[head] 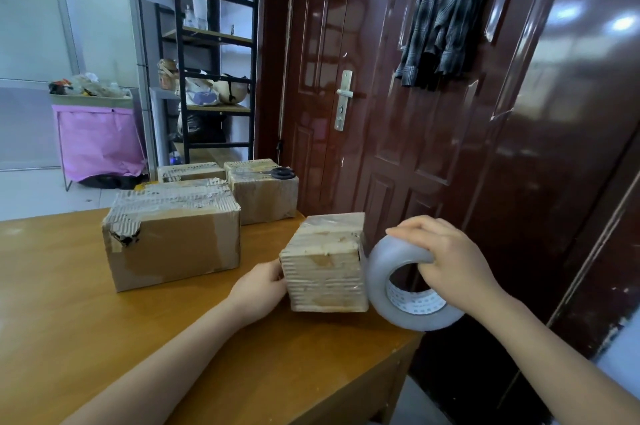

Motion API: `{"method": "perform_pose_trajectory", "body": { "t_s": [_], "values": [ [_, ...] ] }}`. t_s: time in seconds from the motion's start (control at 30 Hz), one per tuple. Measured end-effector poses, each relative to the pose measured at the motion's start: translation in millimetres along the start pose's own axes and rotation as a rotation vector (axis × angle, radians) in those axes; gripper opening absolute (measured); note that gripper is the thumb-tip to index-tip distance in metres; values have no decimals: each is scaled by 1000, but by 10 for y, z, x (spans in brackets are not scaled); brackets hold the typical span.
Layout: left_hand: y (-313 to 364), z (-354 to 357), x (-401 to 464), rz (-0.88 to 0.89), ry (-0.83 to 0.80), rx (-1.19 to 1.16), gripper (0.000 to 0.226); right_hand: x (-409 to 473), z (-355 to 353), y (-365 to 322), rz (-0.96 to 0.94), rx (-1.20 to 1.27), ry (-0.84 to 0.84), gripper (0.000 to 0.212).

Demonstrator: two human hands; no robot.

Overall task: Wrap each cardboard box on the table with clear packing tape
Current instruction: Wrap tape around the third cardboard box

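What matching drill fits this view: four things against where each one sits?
Things:
1. tape roll
2. scissors
3. small box
4. shirt

Places:
A. hanging on the door
B. on top of a far box
C. between the two hands
D. in the right hand, at the table's edge

Pairs: 1-D, 2-B, 3-C, 4-A. The left hand steadies the small box.
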State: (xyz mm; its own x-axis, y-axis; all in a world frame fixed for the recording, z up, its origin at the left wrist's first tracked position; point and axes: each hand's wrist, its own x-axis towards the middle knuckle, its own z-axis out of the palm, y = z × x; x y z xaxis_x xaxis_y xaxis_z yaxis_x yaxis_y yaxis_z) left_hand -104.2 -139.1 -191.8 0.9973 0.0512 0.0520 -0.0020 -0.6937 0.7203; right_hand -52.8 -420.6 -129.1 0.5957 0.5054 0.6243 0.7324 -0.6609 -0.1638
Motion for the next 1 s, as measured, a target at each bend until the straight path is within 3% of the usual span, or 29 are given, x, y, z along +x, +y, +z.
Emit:
{"method": "perform_pose_trajectory", "body": {
  "t_s": [0.07,0.17,0.23,0.3,0.4,0.47,0.57,0.7,0.83,1.0],
  "values": [
    [-32,-82,51,40,124,-207,25,109,-116,-41,-55,-31,-12,69],
    [59,-267,65,154,543,-397,25,307,-322,-97,-223,-193,-84,69],
    [232,-378,10,294,681,-452,21,478,-432,-158,-328,-322,-129,72],
    [396,-431,-54,476,626,-337,11,636,-513,-300,-478,-457,-192,71],
    [508,-278,-79,654,288,-71,47,884,-562,-581,-535,-596,-391,66],
    [458,-103,-48,690,103,-22,51,1011,-509,-750,-572,-664,-441,61],
    [257,21,10,699,168,80,47,1148,-404,-873,-569,-699,-437,55],
    [96,-46,16,753,348,258,47,1260,-403,-918,-392,-491,-396,45],
    [98,-48,-20,726,287,113,44,1239,-313,-761,-222,-5,-327,55],
    [70,27,-48,728,312,52,42,875,-93,-461,-73,491,-73,63]
  ]
}}
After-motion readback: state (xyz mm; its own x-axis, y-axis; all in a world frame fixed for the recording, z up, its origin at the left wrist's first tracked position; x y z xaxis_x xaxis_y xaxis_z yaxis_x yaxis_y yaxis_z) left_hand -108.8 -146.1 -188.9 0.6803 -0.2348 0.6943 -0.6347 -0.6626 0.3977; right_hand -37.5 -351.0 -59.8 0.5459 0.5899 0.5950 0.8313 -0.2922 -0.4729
